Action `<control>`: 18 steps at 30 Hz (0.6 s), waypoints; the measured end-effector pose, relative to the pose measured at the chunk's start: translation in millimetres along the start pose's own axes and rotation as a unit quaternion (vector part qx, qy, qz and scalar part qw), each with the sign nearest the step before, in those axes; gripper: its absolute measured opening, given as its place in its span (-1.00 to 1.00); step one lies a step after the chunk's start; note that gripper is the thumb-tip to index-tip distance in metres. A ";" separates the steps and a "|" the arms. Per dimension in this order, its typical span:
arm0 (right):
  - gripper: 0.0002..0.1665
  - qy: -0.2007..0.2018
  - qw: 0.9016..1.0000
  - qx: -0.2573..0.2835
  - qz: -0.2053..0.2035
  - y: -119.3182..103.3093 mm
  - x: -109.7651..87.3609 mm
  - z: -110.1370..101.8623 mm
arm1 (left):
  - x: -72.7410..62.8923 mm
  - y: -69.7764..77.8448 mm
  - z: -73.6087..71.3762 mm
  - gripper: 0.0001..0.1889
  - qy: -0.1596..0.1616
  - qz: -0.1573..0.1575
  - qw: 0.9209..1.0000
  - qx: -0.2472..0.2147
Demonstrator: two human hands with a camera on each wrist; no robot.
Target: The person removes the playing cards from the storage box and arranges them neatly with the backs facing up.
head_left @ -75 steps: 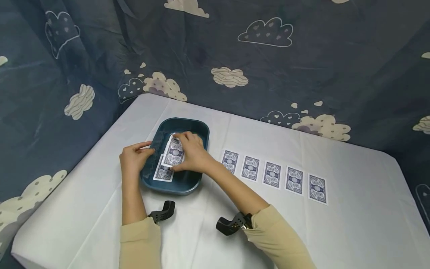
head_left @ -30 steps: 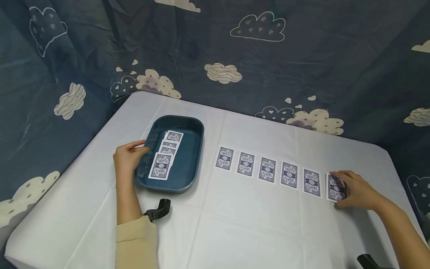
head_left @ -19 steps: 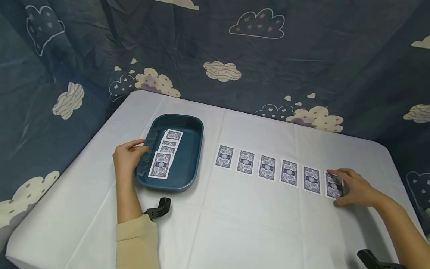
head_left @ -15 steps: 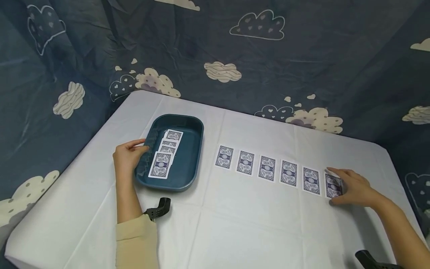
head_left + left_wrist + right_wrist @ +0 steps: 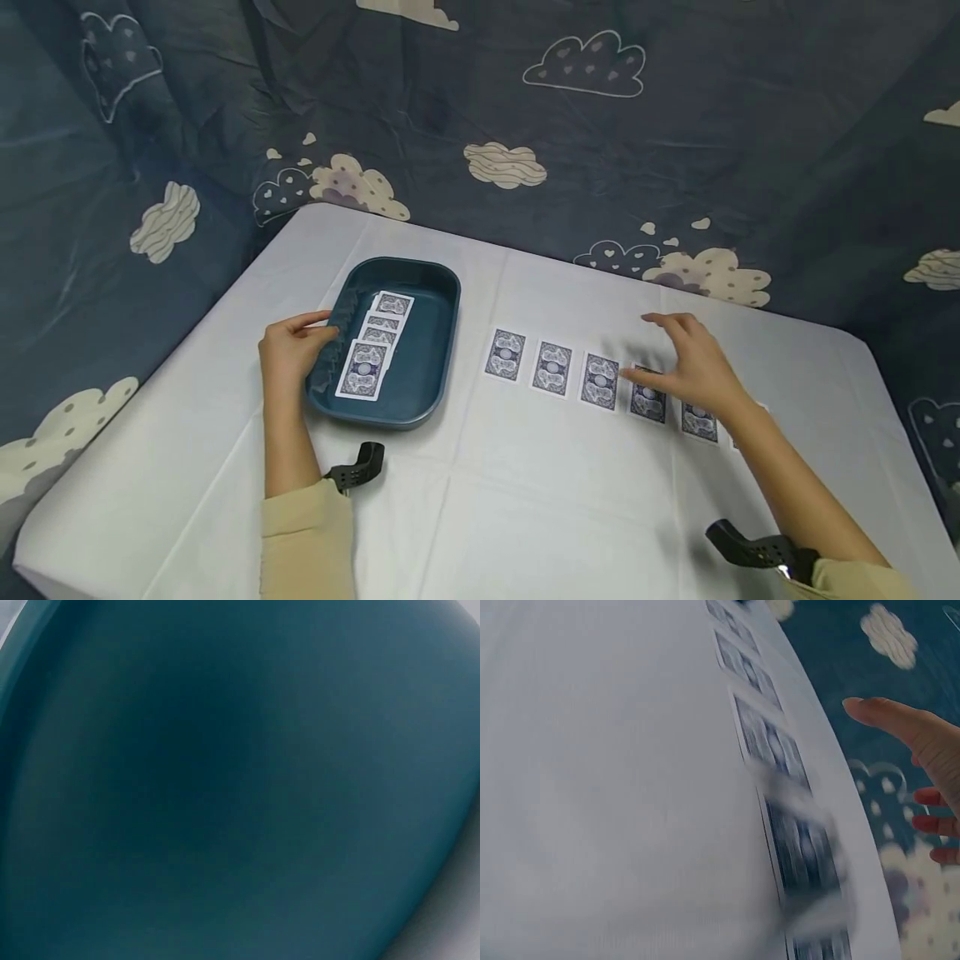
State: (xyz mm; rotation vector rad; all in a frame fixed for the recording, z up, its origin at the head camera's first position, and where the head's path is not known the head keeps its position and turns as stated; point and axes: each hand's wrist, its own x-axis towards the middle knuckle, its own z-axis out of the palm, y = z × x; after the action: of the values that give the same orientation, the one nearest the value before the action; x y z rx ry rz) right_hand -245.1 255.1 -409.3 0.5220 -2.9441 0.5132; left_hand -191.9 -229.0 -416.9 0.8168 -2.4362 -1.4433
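My left hand [image 5: 291, 350] pinches the left rim of a dark teal tray [image 5: 426, 350], whose blurred surface fills the left wrist view. Several playing cards [image 5: 363, 371], backs up, overlap inside the tray. To its right, a slanting row of playing cards [image 5: 553, 368] lies face down on the white cloth. My right hand [image 5: 696, 367] hovers over the right part of that row, thumb and fingers spread with nothing between them. Its forearm partly covers the rightmost cards. In the right wrist view the fingers of that hand [image 5: 937, 750] stand apart from the cards [image 5: 772, 742].
A white cloth [image 5: 525, 508] covers the table. Dark blue curtain [image 5: 450, 92] with cloud prints hangs behind the table and along its left side. Black wrist mounts sit on both forearms, the right one [image 5: 757, 550] above the cloth.
The right hand laid cards from the tray at the row's right end, let go, and has moved left and up over the row. The left hand stays on the tray's rim.
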 end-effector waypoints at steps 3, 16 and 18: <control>0.04 0.002 1.000 0.008 -0.026 -31.3 22.1 13.5 | 0.4 -0.6 -0.1 -0.62 0.001 0.004 1.000 0.001; -0.11 0.062 0.965 0.004 -0.255 -195.2 75.7 78.3 | 4.0 -6.9 1.5 -0.62 0.002 0.011 1.000 0.001; -0.08 0.057 0.958 -0.015 -0.280 -218.9 78.5 85.4 | 4.2 -6.7 2.0 -0.62 0.002 0.015 1.000 0.001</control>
State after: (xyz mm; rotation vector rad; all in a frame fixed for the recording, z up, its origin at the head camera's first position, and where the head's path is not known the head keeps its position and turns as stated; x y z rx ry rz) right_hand -245.6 7.4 -408.9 1.2185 -2.5176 0.4055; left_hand -193.9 -232.2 -424.1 0.7796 -2.4359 -1.4274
